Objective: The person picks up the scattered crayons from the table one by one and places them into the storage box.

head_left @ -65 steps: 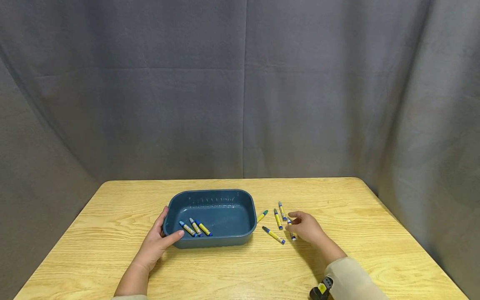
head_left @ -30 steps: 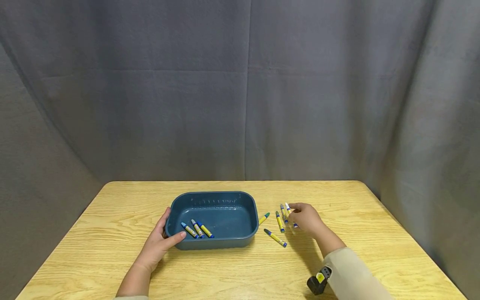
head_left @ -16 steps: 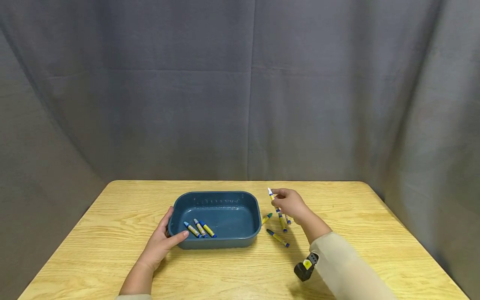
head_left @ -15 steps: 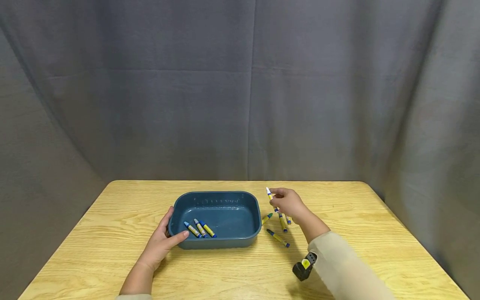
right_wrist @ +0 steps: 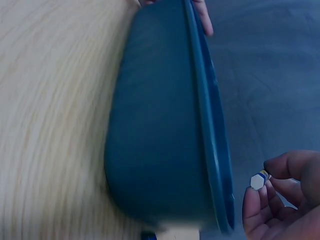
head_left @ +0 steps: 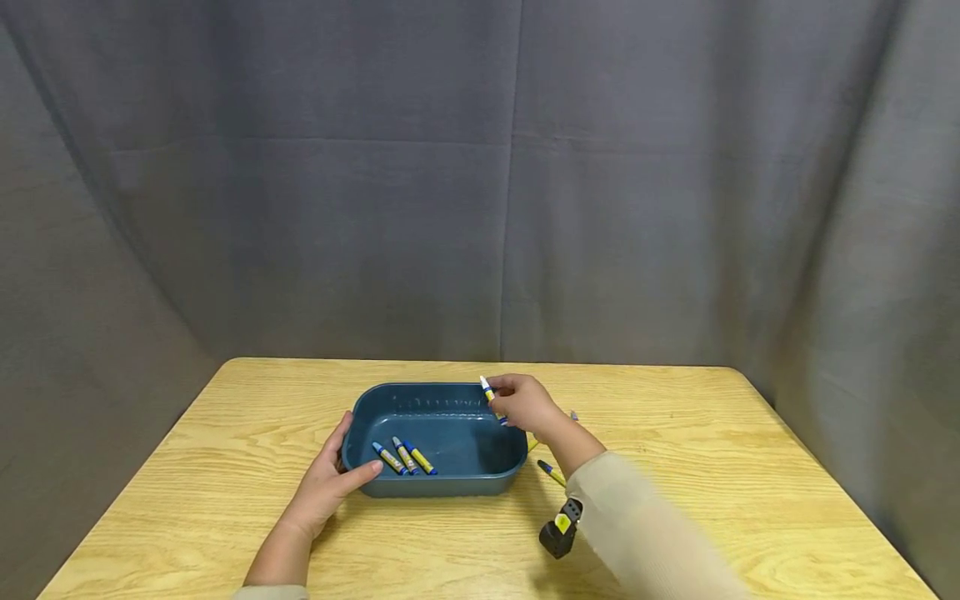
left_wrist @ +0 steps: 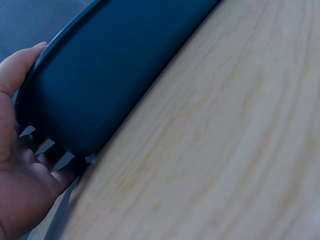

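In the head view, a dark blue plastic bin point(head_left: 442, 486) sits on the table with three crayons point(head_left: 420, 458) inside, near its front left corner. My left hand point(head_left: 321, 487) grips the bin's left end, thumb over the rim; the left wrist view shows its other fingers curled against the end wall point(left_wrist: 85, 85). Above the bin's right end, my right hand point(head_left: 529, 407) pinches a white-tipped crayon point(head_left: 487, 390) between thumb and fingertips. The right wrist view shows that crayon's flat end point(right_wrist: 257, 182) past the bin's rim.
Right of the bin, a dark-tipped yellow crayon point(head_left: 550, 472) lies on the wooden table point(head_left: 675, 433). A grey crayon tip point(head_left: 573, 415) and a bit of yellow crayon point(head_left: 532, 443) peek out around my right arm, which hides the rest. A grey curtain point(head_left: 375, 208) hangs behind.
My right hand picked the white-tipped crayon up from the loose ones on the table and carried it left over the bin. The left hand kept its grip on the bin.
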`<state>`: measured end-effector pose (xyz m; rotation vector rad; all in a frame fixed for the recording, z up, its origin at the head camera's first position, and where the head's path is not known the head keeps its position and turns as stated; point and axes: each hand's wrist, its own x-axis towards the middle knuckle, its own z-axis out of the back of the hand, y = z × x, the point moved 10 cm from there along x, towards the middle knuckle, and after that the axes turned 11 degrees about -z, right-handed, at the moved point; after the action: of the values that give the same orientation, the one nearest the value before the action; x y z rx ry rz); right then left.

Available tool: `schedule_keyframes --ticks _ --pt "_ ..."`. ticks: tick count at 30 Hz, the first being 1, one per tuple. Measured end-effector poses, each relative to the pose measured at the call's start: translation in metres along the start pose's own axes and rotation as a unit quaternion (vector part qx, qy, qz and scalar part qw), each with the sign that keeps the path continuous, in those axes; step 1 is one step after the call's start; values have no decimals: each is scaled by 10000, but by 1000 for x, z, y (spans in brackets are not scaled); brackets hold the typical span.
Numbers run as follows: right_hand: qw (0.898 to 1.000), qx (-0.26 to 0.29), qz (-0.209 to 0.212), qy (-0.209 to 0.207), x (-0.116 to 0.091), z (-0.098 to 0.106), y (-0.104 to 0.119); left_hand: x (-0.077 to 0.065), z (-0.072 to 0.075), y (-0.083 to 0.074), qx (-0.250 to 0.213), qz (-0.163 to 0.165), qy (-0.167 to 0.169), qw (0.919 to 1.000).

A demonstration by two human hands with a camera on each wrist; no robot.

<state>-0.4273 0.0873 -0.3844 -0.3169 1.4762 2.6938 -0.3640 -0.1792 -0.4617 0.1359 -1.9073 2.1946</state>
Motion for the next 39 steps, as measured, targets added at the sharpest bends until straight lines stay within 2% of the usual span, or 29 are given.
schedule_keyframes --ticks 12,23,30,39 --pt "9973 -264 236 646 2 -59 5 0 -2 1 -24 -6 -34 10000" --pt "9918 -828 127 966 3 -99 3 0 -2 2 -44 63 -103 9999" --pt "9843 -1536 211 842 6 -110 1 1 -3 1 -78 30 -62 9999" --pt "9744 -2106 201 755 4 -116 3 0 -3 1 -34 43 -95 9999"
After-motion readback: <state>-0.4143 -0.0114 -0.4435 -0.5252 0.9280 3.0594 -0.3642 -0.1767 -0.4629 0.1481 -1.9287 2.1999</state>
